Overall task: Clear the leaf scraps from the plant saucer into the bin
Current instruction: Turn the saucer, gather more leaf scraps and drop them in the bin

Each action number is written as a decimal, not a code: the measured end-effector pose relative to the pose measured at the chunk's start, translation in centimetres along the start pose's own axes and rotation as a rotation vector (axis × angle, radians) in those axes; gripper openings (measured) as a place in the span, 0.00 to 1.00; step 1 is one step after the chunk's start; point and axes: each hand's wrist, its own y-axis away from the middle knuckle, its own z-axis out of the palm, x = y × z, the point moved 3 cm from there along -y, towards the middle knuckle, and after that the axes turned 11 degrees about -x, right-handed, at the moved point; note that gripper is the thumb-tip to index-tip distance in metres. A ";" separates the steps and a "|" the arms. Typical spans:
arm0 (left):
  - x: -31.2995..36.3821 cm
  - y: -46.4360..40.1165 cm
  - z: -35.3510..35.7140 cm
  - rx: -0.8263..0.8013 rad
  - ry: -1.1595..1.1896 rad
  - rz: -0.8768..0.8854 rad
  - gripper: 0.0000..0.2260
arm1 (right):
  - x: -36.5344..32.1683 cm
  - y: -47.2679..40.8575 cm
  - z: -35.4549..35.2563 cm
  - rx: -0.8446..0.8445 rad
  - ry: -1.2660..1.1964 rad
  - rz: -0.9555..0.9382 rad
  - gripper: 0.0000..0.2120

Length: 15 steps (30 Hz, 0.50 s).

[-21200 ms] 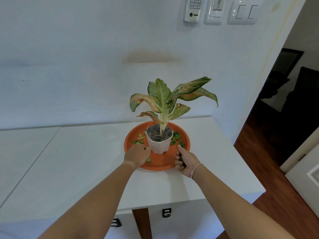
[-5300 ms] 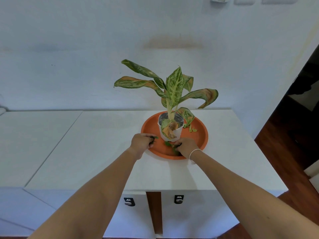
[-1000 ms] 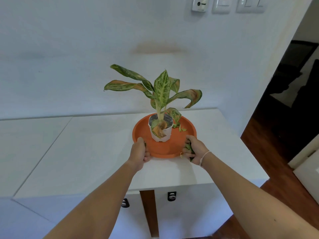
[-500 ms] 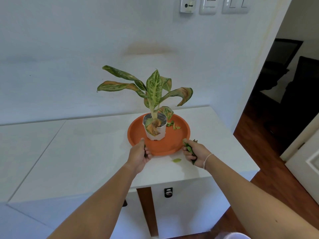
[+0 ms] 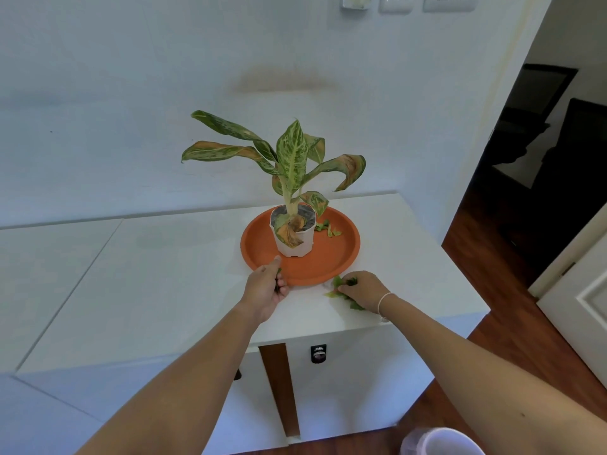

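An orange saucer (image 5: 331, 257) sits on the white cabinet top and carries a white pot (image 5: 292, 236) with a leafy plant. A few green leaf scraps (image 5: 328, 228) lie in the saucer to the right of the pot. My left hand (image 5: 267, 287) rests at the saucer's front left rim, closed on green scraps that peek out between the fingers. My right hand (image 5: 363, 290) lies on the cabinet top just right of the saucer's front, fingers closed over a bunch of green scraps (image 5: 341, 285). The rim of a pale bin (image 5: 440, 443) shows on the floor at the bottom edge.
The white cabinet top (image 5: 164, 277) reaches left; its right edge drops to a wood floor (image 5: 512, 349). Wall switches (image 5: 394, 1) sit high on the wall behind. A dark doorway (image 5: 542, 152) opens at the right, and a white door (image 5: 588, 300) stands at the far right.
My right hand has dropped onto the cabinet top over the scrap that lay in front of the saucer. The view has tilted down and the bin rim shows more. My left hand stays at the rim.
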 end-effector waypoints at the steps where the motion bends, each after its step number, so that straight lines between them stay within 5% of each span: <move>1: 0.0 0.0 -0.1 0.002 -0.004 -0.001 0.13 | 0.0 0.0 0.0 0.017 0.011 -0.019 0.07; 15: -0.2 0.1 -0.1 0.009 -0.011 0.015 0.15 | 0.3 -0.4 0.6 0.089 0.194 -0.116 0.06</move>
